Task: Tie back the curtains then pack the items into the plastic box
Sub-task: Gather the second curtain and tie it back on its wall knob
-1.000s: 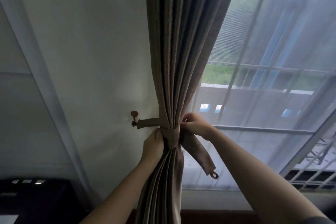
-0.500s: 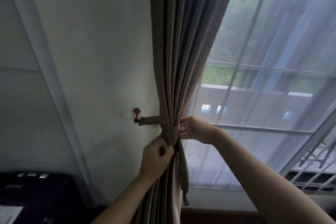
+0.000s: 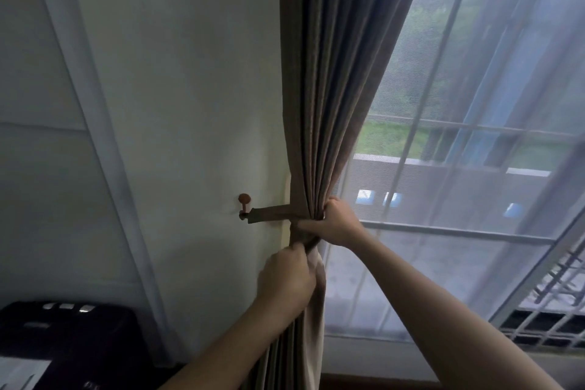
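Observation:
A brown curtain [image 3: 332, 89] hangs gathered beside the window. A matching fabric tieback [image 3: 269, 214] runs from a round brown wall hook [image 3: 244, 199] to the gathered curtain and wraps around it. My right hand [image 3: 335, 221] grips the bunched curtain at the wrap, on its right side. My left hand [image 3: 286, 279] is just below, closed on the tieback's loose end in front of the curtain. The loose end itself is hidden inside the left hand. The plastic box is not in view.
A white wall [image 3: 174, 104] with a vertical trim strip [image 3: 104, 152] lies left of the curtain. A sheer white curtain [image 3: 474, 199] covers the barred window on the right. A dark appliance [image 3: 63, 339] sits at the lower left.
The dangling tieback end, earlier hanging free to the right, has been brought in front of the curtain and into my left hand. My right hand shifted onto the gathered curtain.

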Demonstrator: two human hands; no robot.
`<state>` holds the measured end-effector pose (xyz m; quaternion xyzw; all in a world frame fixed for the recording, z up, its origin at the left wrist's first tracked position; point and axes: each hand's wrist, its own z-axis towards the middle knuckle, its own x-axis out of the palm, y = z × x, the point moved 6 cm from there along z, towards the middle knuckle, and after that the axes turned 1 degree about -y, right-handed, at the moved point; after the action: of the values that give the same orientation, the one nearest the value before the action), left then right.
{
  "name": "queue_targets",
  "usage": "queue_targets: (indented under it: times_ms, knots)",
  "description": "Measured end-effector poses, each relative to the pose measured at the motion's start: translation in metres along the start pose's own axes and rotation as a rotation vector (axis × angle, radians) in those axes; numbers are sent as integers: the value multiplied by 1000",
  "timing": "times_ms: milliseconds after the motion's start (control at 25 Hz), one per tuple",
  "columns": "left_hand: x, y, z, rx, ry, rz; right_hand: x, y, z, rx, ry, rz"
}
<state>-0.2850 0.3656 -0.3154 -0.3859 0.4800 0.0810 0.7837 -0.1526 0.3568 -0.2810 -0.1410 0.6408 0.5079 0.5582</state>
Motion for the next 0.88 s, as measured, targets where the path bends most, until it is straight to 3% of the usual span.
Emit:
queue_targets:
  times_ms: [160, 480, 640, 800, 880]
  knots:
    - [-14, -23, -20, 74, 123, 327, 6, -1, -3, 9, 20, 31]
    - [-47, 21, 10, 173, 146, 337, -3, -9, -10, 51, 63, 135]
    - [-45, 76, 25, 170, 430, -187, -3, -3, -15, 26, 40, 123]
    - [-54, 113, 58, 132, 393, -407, 1, -1, -20, 50, -35, 121]
    - [-40, 129, 64, 42, 275, -568, 7, -1, -22, 75, -81, 154]
